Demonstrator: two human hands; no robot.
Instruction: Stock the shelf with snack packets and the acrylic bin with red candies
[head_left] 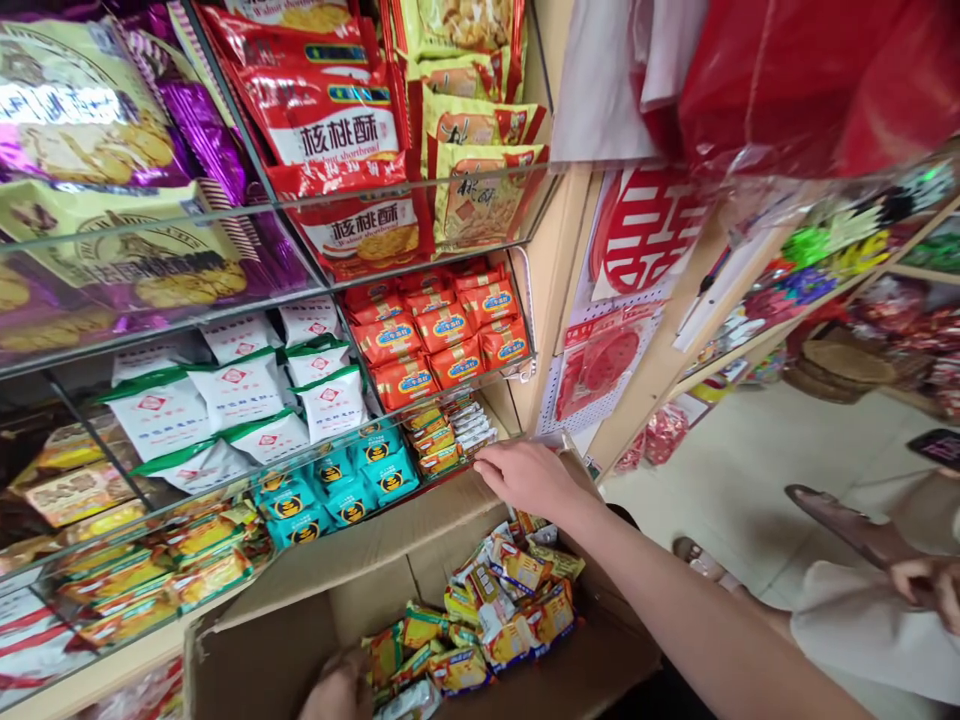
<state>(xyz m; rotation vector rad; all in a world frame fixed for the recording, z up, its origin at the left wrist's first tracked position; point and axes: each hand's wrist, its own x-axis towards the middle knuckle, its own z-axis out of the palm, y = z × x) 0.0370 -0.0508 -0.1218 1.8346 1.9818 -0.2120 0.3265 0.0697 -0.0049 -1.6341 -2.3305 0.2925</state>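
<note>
An open cardboard box [262, 660] at the bottom centre holds a pile of small yellow, white and orange wrapped snacks [480, 620]. My left hand [341, 688] is inside the box at the pile's left edge, blurred, its fingertips hidden or smeared. My right hand [525, 478] reaches over the box's far flap to the lowest shelf, its fingers bent together beside small white-wrapped snacks [471, 425]; what they hold, if anything, is hidden. Yellow-orange packets [433, 440] stand left of these, then teal packets [349, 485].
Glass-fronted shelves [465, 185] carry red, purple and white snack bags. Red goods hang on a pegboard [600, 370] at the right. A person's hand [930, 585] and sandalled feet show at the lower right, over the tiled floor [720, 480].
</note>
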